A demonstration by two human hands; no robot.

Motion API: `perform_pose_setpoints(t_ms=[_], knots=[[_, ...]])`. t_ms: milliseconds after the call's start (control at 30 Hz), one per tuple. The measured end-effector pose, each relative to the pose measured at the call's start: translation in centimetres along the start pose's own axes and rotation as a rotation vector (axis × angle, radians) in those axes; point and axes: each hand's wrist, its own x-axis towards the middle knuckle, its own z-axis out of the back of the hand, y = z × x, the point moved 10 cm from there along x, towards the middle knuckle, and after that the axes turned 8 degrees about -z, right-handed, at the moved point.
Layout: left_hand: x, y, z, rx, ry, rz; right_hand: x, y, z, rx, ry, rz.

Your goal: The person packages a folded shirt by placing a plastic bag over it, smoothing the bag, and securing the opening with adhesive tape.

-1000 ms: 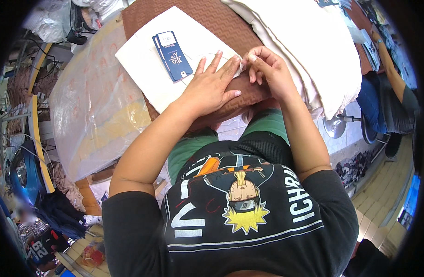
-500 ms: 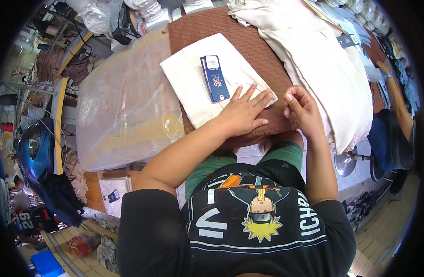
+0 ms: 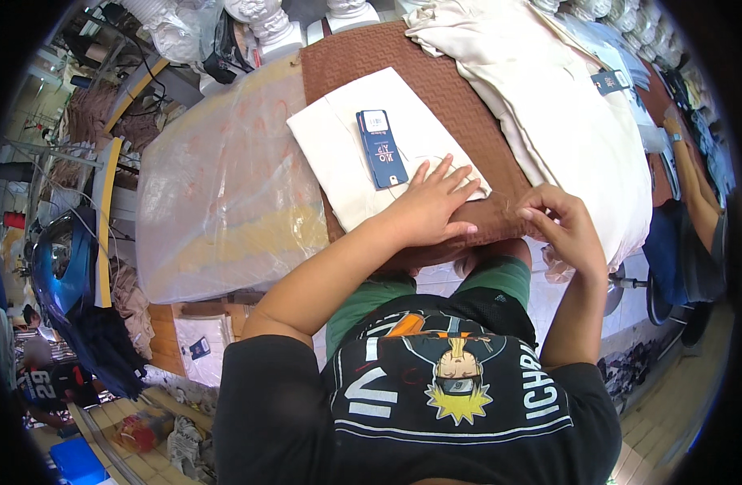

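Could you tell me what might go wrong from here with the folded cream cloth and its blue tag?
The left hand presses only the near corner of the folded cream cloth, so its far part could shift on the brown mat. The blue tag lies loose on top and might slide off. The right hand pinches something too fine to make out near the mat's edge; a tug there could drag the neighbouring cream fabric pile.

A person's left hand (image 3: 431, 208) lies flat, fingers spread, on the near corner of a folded cream cloth (image 3: 363, 153) bearing a blue tag (image 3: 381, 148). The cloth rests on a brown mat (image 3: 452, 89). The right hand (image 3: 561, 225) pinches at the mat's near edge, beside a cream pile (image 3: 565, 113). Clear plastic sheet (image 3: 225, 202) lies left.
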Motion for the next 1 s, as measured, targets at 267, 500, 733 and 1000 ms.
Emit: perform_pose_setpoints(t_ms=[267, 500, 733, 1000], knots=[[-0.7, -3.2, 7.9, -0.018, -0.390, -0.073, -1.2, 1.3, 5.8, -0.077, -0.234, 0.099], [-1.0, -3.1, 14.1, -0.092, -0.587, 0.050, -3.8, -11.3, 26.2, -0.252, -1.079, -0.030], [-1.9, -3.3, 19.0, 0.080, -0.780, -0.001, 0.8, -31.1, 36.5, -0.746, -0.905, -0.682], [-2.4, -2.6, 17.7, 0.011, -0.774, 0.172, 7.4, -45.3, 42.1, -0.891, -0.486, -0.815]])
